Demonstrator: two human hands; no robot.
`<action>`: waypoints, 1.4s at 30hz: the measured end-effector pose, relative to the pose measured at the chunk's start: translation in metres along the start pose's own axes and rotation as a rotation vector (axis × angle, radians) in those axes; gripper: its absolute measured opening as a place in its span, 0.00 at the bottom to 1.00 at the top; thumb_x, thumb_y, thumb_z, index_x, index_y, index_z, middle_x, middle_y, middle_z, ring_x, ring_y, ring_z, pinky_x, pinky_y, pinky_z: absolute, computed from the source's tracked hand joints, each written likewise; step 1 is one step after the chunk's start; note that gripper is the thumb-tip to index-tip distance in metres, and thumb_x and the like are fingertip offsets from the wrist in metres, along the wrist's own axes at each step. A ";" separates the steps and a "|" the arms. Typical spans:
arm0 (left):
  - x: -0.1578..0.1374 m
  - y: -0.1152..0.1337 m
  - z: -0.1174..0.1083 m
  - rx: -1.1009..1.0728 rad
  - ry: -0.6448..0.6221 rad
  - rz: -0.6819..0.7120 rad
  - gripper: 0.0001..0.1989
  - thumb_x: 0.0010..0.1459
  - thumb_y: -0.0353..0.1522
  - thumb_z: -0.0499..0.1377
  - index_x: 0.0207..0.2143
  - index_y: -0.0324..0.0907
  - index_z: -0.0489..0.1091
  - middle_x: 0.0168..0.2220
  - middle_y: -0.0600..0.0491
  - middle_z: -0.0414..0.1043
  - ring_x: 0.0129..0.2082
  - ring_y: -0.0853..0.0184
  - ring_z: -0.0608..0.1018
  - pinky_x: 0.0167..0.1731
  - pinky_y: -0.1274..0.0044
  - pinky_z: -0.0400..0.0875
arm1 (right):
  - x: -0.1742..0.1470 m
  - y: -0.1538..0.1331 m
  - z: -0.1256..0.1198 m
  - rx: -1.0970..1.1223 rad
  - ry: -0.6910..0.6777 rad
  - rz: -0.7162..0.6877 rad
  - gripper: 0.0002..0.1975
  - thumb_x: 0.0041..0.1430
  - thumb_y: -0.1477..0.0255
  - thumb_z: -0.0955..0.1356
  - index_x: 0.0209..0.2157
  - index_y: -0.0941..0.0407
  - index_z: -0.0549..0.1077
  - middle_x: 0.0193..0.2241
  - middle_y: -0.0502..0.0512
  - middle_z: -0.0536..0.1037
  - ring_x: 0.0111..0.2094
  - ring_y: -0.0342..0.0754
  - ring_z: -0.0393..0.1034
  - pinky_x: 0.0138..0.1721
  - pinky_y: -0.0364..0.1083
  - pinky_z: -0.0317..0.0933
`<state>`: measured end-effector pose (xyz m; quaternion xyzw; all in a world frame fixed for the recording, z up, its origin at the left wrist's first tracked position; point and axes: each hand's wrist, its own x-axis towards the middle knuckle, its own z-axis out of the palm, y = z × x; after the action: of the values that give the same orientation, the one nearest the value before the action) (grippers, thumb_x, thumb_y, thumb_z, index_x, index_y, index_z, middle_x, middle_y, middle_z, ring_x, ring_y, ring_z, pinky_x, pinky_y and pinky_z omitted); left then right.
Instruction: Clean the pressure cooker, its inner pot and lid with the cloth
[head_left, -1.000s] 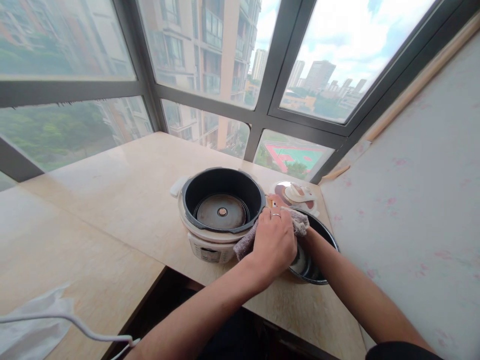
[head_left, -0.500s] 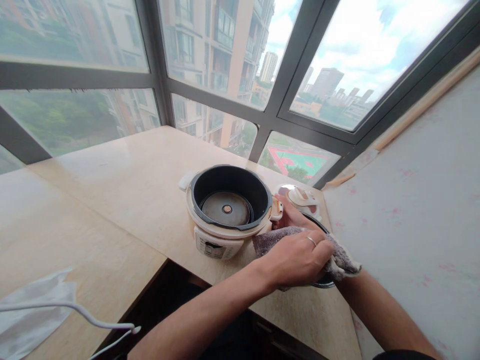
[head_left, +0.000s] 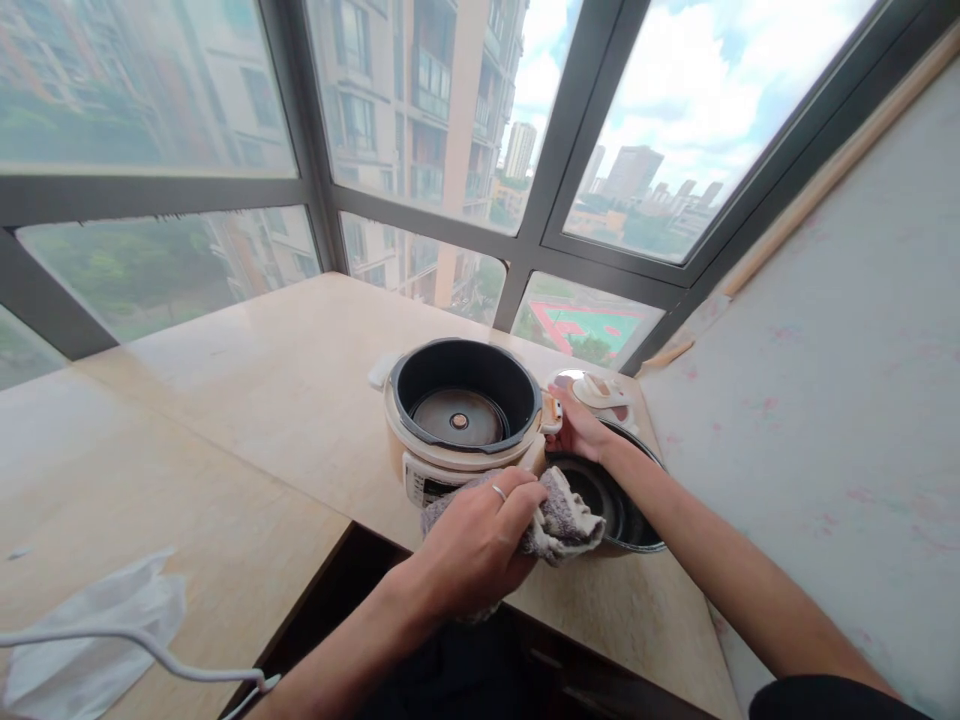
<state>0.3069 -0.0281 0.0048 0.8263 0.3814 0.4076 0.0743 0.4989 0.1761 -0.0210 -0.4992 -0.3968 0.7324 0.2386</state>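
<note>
The electric pressure cooker (head_left: 395, 440) stands lidless on the wooden counter, its dark inside showing a round heating plate (head_left: 457, 418). My left hand (head_left: 480, 535), a ring on one finger, is closed around a grey-and-white cloth (head_left: 566, 515) in front of the cooker's control panel. Part of that panel is hidden behind the cloth and hand. At the cooker's right side, my right hand (head_left: 581, 425) grips the side handle (head_left: 553, 412); its fingertips are partly hidden. Below my right forearm sits a dark inner pot (head_left: 600, 500), partly covered by the arm.
Behind my right hand lies the cooker's white lid (head_left: 604, 392), near the papered wall (head_left: 817, 430). A white sheet (head_left: 97, 630) and a white cable (head_left: 142, 640) are at the lower left. Windows border the counter (head_left: 225, 400), and a dark gap opens along its front edge.
My left hand has moved left with the cloth, from over the inner pot to the cooker's front. More of the inner pot now shows. My right hand stays at the handle.
</note>
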 end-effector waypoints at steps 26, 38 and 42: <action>0.040 -0.107 -0.120 0.418 0.639 -0.125 0.20 0.56 0.26 0.58 0.52 0.40 0.70 0.47 0.45 0.70 0.48 0.60 0.74 0.52 0.68 0.71 | 0.003 0.006 0.010 -0.071 0.211 -0.070 0.26 0.70 0.53 0.58 0.27 0.57 0.69 0.17 0.50 0.69 0.15 0.43 0.62 0.17 0.42 0.63; 0.111 -0.154 -0.035 0.408 -0.310 -0.289 0.25 0.63 0.27 0.50 0.62 0.43 0.63 0.57 0.43 0.66 0.51 0.54 0.76 0.51 0.66 0.72 | -0.003 0.005 0.016 -0.065 0.191 -0.079 0.25 0.70 0.54 0.58 0.27 0.56 0.68 0.17 0.51 0.69 0.14 0.42 0.61 0.16 0.41 0.61; 0.119 -0.166 -0.020 0.513 -0.475 -0.399 0.23 0.64 0.30 0.49 0.61 0.44 0.62 0.56 0.41 0.66 0.49 0.50 0.78 0.46 0.62 0.74 | -0.001 0.004 0.013 -0.030 0.167 -0.062 0.23 0.70 0.53 0.59 0.30 0.55 0.68 0.18 0.50 0.70 0.15 0.42 0.61 0.16 0.41 0.61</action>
<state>0.2426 0.1668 0.0194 0.7989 0.5961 0.0745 0.0293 0.4874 0.1680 -0.0213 -0.5496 -0.4015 0.6745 0.2860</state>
